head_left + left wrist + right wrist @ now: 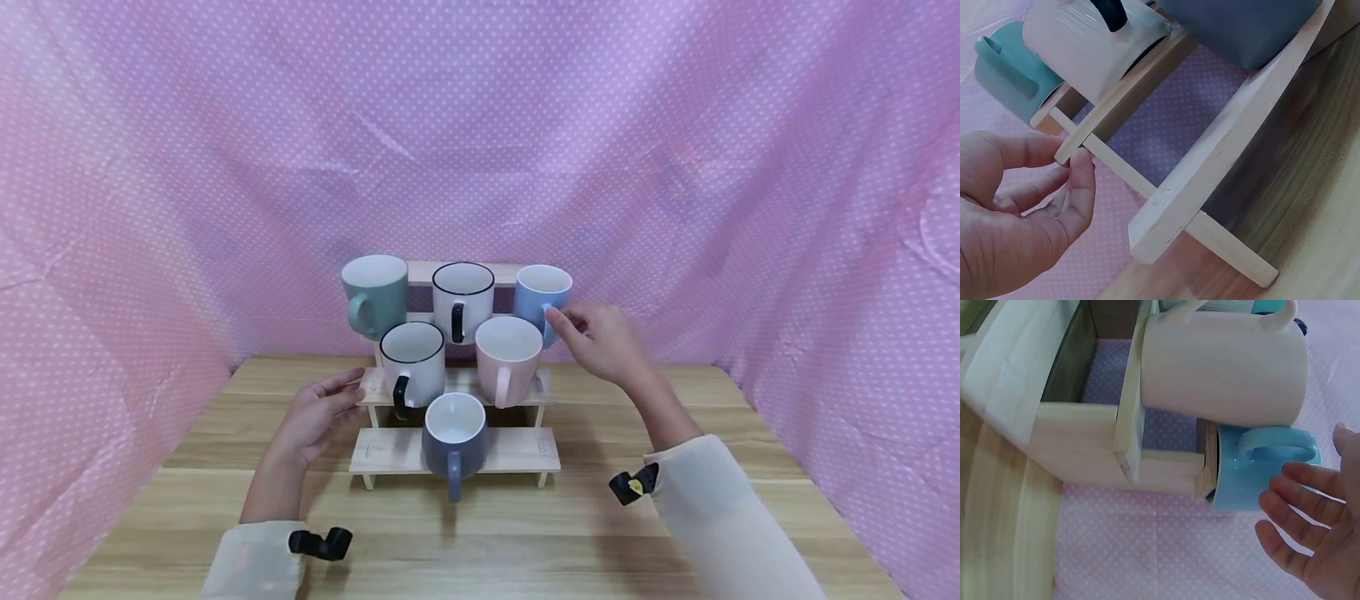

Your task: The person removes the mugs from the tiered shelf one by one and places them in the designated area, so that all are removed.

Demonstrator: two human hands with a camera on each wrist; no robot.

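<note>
A three-step wooden stand (517,450) carries several upright mugs. With thumb and fingers, my left hand (318,417) pinches the left end of the middle board (1088,137). My right hand (607,342) is at the blue mug (529,302) on the top step, fingers loosely extended; its thumb overlaps the handle in the head view. In the right wrist view the fingers spread close beside that mug (1241,481). A green mug (387,308) and a black-rimmed white mug (478,308) share the top step. The middle step bears another black-rimmed white mug (426,379) and a pink mug (489,358).
On the lowest step stands a grey-blue mug (474,450), handle toward me. The stand is on a wood-grain table (525,542). A pink dotted cloth (480,125) hangs close behind and along both sides. Black wrist cameras (321,544) are strapped at the sleeves.
</note>
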